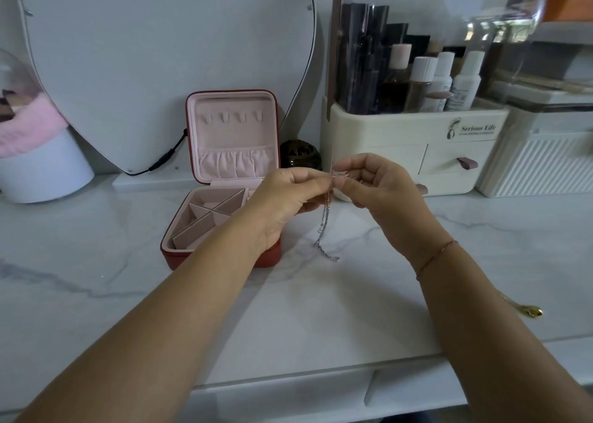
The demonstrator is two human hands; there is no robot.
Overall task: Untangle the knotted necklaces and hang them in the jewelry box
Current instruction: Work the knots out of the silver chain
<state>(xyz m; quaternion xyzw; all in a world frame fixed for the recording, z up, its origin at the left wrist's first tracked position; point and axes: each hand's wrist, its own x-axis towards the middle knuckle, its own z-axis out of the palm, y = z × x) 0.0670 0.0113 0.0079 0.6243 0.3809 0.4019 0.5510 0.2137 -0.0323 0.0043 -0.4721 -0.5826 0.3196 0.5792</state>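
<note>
A gold pendant on a thin chain lies on the marble tabletop just beside the right forearm; I cannot tell whether it is another of the necklaces.

Further in, the two hands meet above the table. The left hand and the right hand each pinch the top of the knotted necklaces between thumb and fingertips, the pinches nearly touching. From that grip the silver chains hang almost straight down, long axis near vertical, and the lower end trails on the marble.

The red jewelry box stands open to the left of the chains, partly behind the left hand, so the left hand is the nearer one to it. Its divided base compartments look empty where visible. In the upright lid the four hooks carry nothing, and they lie up and to the left of the grip; the gathered pocket below them looks flat.

Behind stand a heart-shaped mirror and a cream cosmetics organiser holding bottles.
</note>
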